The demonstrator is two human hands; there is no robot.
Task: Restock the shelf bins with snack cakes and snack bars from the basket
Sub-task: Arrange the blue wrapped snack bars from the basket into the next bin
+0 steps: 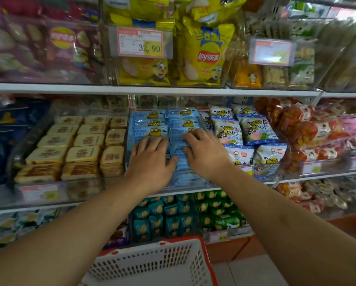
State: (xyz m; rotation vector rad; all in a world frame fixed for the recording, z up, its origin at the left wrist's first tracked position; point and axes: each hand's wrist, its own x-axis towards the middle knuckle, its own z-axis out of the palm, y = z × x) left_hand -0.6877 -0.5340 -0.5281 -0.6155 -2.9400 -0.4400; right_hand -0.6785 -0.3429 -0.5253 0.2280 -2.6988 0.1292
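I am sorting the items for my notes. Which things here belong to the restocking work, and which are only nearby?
In the job:
left hand
right hand
blue snack packs
clear bin
basket

Only nearby:
yellow chip bags
price tag
toast cakes
green packs

A single wide-angle view sits at the person's head, facing forward and slightly down at white metal shop shelving (152,90), close enough for both forearms to reach in. The white plastic basket with red rim (152,263) lies directly below. Edges curve and blur, probably lens distortion.
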